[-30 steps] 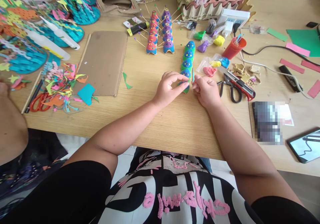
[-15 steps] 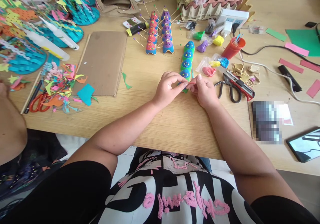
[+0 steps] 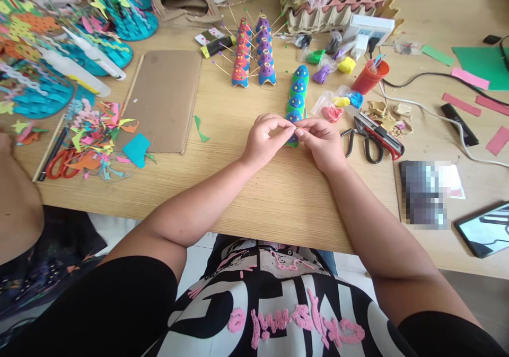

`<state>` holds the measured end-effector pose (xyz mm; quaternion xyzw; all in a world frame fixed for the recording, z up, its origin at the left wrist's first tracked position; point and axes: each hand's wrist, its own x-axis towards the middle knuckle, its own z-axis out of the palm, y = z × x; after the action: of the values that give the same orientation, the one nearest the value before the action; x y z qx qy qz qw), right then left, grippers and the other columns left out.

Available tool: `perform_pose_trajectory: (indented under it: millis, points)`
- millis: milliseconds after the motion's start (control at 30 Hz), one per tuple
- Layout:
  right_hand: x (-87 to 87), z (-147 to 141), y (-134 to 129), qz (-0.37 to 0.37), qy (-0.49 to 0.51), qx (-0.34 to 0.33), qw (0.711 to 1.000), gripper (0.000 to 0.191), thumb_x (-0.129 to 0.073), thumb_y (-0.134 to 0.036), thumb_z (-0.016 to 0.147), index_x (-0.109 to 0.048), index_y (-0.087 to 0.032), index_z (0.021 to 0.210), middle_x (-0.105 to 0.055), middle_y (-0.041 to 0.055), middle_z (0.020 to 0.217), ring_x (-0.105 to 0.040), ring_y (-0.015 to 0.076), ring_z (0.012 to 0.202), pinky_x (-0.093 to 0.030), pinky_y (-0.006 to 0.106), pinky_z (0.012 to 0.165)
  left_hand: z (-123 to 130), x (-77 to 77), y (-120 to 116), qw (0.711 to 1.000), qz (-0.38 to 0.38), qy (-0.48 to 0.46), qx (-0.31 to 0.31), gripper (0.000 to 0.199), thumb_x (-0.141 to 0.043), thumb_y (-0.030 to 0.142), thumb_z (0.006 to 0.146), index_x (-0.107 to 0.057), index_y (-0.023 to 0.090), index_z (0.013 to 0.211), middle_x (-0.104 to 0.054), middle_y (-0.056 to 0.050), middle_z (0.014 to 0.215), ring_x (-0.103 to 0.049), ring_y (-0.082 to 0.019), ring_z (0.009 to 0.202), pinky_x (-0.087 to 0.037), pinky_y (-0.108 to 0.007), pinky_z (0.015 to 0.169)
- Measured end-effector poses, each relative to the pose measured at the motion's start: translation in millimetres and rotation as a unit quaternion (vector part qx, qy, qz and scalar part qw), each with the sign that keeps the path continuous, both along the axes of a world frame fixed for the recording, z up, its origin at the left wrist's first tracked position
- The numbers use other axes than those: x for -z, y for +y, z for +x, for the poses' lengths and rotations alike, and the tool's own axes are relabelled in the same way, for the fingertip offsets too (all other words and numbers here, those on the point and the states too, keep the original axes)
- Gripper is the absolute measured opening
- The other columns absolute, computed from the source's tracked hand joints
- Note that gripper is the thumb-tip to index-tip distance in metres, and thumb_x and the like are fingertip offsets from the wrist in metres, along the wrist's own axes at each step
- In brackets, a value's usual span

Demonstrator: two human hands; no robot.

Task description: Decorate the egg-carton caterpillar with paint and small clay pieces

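Note:
My left hand [image 3: 265, 138] and my right hand [image 3: 325, 144] meet at the fingertips above the table, each closed in a pinch. Whatever lies between the fingers is too small to make out; a reddish speck shows there. Just behind and partly under them stands a blue-and-green egg-carton caterpillar [image 3: 298, 87] with small faces on its humps; its near end is partly hidden by my fingers. Farther back are a red-and-blue egg-carton caterpillar [image 3: 240, 75] and a purple-and-blue egg-carton caterpillar [image 3: 267, 73], both with thin sticks poking out.
Right of my hands lie black-handled scissors [image 3: 373, 149], a red utility knife [image 3: 379, 134], bagged red clay [image 3: 332, 114] and a red cup [image 3: 370, 76]. At left are a cardboard sheet [image 3: 163, 102], paper scraps [image 3: 99, 134] and glue bottles [image 3: 73, 70]. Another person's arm [image 3: 18, 203] is at far left.
My right hand has turned slightly, its thumb dropping toward my left fingertips. The reddish bit between the fingers is now less visible. My left hand stays nearly in place.

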<state>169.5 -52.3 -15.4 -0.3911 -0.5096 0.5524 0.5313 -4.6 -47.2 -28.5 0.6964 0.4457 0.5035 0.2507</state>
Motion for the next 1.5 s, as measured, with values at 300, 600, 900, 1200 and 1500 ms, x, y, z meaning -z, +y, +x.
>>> perform_pose_trajectory:
  millis: [300,600,900,1200,1500]
  points:
    - [2.1,2.0,2.3,-0.025,0.01,0.035,0.999,0.049,-0.097,-0.06,0.058,-0.074,-0.022,0.079,-0.063,-0.0025,0.065,-0.057,0.01,0.059,-0.042,0.022,0.047,-1.0,-3.1,-3.8,0.999,-0.02,-0.039,-0.017,0.03,-0.064,0.053,0.099,-0.074,0.025,0.097,-0.079,-0.004,0.104,-0.071,-0.02,0.106,-0.053,-0.036,0.102]
    - [5.6,7.3,2.6,-0.02,0.008,0.009,1.0,0.047,-0.092,-0.061,0.069,-0.067,-0.021,0.068,-0.051,-0.0063,0.055,-0.028,0.0041,0.045,-0.019,0.022,0.041,-0.2,-2.0,-3.8,0.998,-0.035,-0.05,0.0,0.025,-0.066,0.048,0.099,-0.074,0.025,0.096,-0.08,-0.004,0.104,-0.072,-0.019,0.105,-0.054,-0.035,0.101]
    - [5.3,5.9,2.1,-0.019,-0.006,0.016,1.0,0.06,-0.084,-0.072,0.071,-0.056,-0.021,0.06,-0.053,-0.0045,0.055,-0.027,0.0048,0.045,-0.016,0.025,0.043,1.9,-1.7,-6.6,0.998,0.036,0.024,0.041,0.02,-0.081,0.034,0.089,-0.075,0.024,0.105,-0.08,-0.003,0.106,-0.071,-0.021,0.107,-0.051,-0.038,0.103]
    - [4.2,5.3,1.3,-0.004,-0.024,-0.015,1.0,0.061,-0.079,-0.075,0.075,-0.057,-0.021,0.059,-0.045,-0.0045,0.053,-0.028,0.0058,0.047,-0.017,0.025,0.044,1.8,-2.3,-5.8,0.998,0.052,0.039,0.028,0.013,-0.074,0.037,0.096,-0.078,0.024,0.095,-0.079,-0.002,0.099,-0.07,-0.019,0.102,-0.05,-0.036,0.101]
    - [0.2,4.3,1.4,-0.007,0.005,-0.05,0.999,0.052,-0.088,-0.066,0.071,-0.06,-0.022,0.077,-0.056,-0.0058,0.06,-0.035,0.0052,0.047,-0.022,0.022,0.042,1.4,-2.2,-3.7,0.998,0.052,0.009,0.017,0.021,-0.073,0.044,0.096,-0.078,0.024,0.094,-0.08,-0.002,0.098,-0.071,-0.019,0.101,-0.051,-0.035,0.101]
